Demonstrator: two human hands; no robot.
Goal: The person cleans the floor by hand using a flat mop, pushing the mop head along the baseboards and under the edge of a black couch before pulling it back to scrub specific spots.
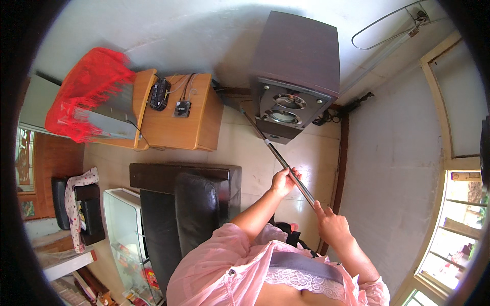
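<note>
A long metal pole (pixel 278 156) with a pale collar partway along slants away from me, down towards the floor. My left hand (pixel 284 183) grips its middle, fingers wrapped around the shaft. Higher up, near the close end, my right hand (pixel 333 225) is closed on the same pole. The far end reaches the gap between a large dark wooden loudspeaker (pixel 298 57) and an orange-brown wooden cabinet (pixel 176 134). What is fixed to that end is in shadow and hard to make out.
A black leather sofa (pixel 197 206) stands left of my arms, beside a glass-topped table (pixel 122 210). A router (pixel 160 93) and a small black box (pixel 182 109) with cables sit on the cabinet. A red fringed cloth (pixel 92 84) covers a television. Loose cables (pixel 327 116) lie behind the speaker.
</note>
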